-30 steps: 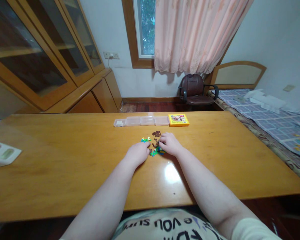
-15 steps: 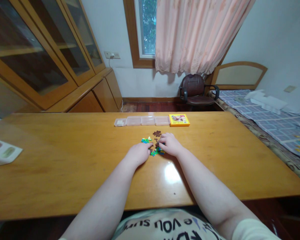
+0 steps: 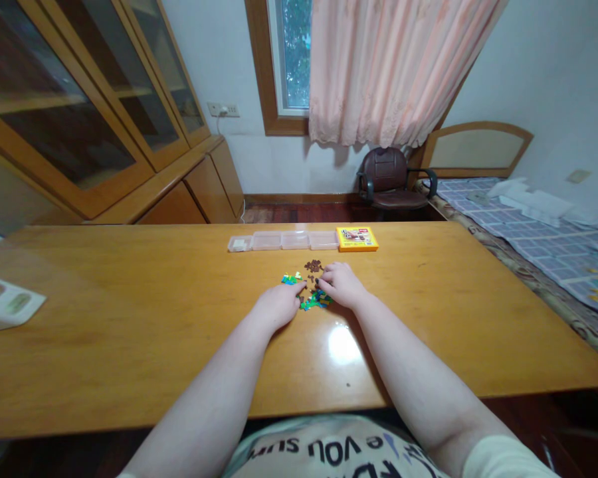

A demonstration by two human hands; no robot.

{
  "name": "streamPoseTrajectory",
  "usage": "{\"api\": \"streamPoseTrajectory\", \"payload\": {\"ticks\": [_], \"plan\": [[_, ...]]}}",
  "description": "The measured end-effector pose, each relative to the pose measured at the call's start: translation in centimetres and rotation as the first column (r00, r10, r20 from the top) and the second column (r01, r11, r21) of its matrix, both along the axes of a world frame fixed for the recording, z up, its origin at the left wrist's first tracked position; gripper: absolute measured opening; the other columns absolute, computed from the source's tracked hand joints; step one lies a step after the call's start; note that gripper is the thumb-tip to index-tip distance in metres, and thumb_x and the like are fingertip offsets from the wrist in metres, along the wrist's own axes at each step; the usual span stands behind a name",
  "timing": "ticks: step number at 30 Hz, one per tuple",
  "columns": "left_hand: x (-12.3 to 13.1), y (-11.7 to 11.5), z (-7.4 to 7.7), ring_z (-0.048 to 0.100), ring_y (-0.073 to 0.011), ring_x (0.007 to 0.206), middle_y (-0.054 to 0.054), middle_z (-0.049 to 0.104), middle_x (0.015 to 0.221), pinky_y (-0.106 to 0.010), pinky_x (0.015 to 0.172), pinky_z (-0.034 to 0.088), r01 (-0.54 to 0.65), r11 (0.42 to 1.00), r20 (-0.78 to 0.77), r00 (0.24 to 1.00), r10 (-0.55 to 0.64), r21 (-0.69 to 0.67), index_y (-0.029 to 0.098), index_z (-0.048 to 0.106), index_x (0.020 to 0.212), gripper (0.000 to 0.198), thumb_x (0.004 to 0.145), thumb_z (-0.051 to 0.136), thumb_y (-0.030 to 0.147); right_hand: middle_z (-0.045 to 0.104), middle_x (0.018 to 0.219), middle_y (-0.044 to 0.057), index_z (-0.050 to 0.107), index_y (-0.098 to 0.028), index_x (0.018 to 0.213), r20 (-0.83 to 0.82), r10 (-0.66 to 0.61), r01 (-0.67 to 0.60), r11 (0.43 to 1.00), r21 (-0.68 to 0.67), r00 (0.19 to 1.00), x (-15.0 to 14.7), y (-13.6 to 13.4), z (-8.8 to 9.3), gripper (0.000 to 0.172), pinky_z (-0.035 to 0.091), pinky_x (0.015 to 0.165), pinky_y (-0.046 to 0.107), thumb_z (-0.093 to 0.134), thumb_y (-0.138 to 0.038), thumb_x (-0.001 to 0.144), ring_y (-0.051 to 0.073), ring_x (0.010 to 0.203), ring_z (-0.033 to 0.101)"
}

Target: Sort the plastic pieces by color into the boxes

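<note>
green bricks (image 3: 313, 302) between both hands

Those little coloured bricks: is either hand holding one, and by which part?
Cannot be told: left hand and right hand both have fingertips among the toy bricks, hiding any grip.

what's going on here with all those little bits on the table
A person at a wooden table has both hands at a small scatter of green, blue and brown toy bricks. The left hand rests at the pile's near left, and the right hand touches pieces at its right; whether either pinches one is too small to tell. Beyond the pile lie a clear compartment tray and a yellow box.
</note>
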State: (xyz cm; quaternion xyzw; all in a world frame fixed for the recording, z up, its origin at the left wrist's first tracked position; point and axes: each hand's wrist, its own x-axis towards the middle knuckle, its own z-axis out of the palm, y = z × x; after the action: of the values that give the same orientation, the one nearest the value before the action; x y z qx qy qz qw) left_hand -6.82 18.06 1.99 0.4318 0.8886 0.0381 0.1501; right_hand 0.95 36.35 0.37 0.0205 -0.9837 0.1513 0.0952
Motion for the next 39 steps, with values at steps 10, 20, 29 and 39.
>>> {"api": "streamPoseTrajectory", "payload": {"ticks": [10,20,29,39], "plan": [[0.0,0.1,-1.0,0.063,-0.0256,0.098,-0.009,0.065,0.115,-0.036,0.082,0.048,0.016,1.0,-0.029,0.999,-0.015,0.014,0.03,0.047,0.132,0.046,0.086,0.041,0.022,0.059,0.073,0.003,0.068,-0.018,0.066,-0.007,0.105,-0.105,0.994,-0.035,0.994,-0.1,-0.3,-0.2,0.039,0.03,0.071,0.029,0.044,-0.033,0.093,0.015,0.073,0.047],[0.5,-0.1,0.5,0.063,-0.0233,0.092,-0.008,0.068,0.106,-0.033,0.079,0.048,0.006,0.999,-0.047,0.999,-0.004,0.049,0.026,0.06,0.115,0.036,0.085,0.04,0.022,0.06,0.074,0.005,0.067,-0.017,0.071,-0.023,0.009,-0.01,1.0,-0.013,1.0,-0.2,-0.3,-0.5,0.04,0.03,0.071,0.028,0.039,-0.032,0.095,0.016,0.074,0.048],[0.6,-0.4,1.6,0.064,-0.0225,0.086,-0.006,0.071,0.092,-0.032,0.076,0.048,-0.003,1.0,-0.037,0.999,0.003,-0.016,0.026,0.07,0.09,0.03,0.083,0.041,0.024,0.058,0.072,0.003,0.068,-0.017,0.069,-0.054,0.29,-0.294,0.951,-0.096,0.956,-0.3,-0.9,-0.3,0.029,0.032,0.072,0.027,0.048,-0.024,0.089,0.015,0.073,0.049],[-0.1,-0.4,0.9,0.064,-0.0226,0.091,-0.006,0.069,0.103,-0.032,0.078,0.048,0.006,1.0,-0.035,0.999,-0.005,0.021,0.029,0.065,0.108,0.037,0.081,0.042,0.02,0.058,0.078,0.004,0.07,-0.019,0.076,0.043,0.184,-0.184,0.983,-0.01,0.982,-0.1,-1.4,0.1,0.035,0.028,0.071,0.03,0.043,-0.033,0.093,0.016,0.077,0.046]]}}
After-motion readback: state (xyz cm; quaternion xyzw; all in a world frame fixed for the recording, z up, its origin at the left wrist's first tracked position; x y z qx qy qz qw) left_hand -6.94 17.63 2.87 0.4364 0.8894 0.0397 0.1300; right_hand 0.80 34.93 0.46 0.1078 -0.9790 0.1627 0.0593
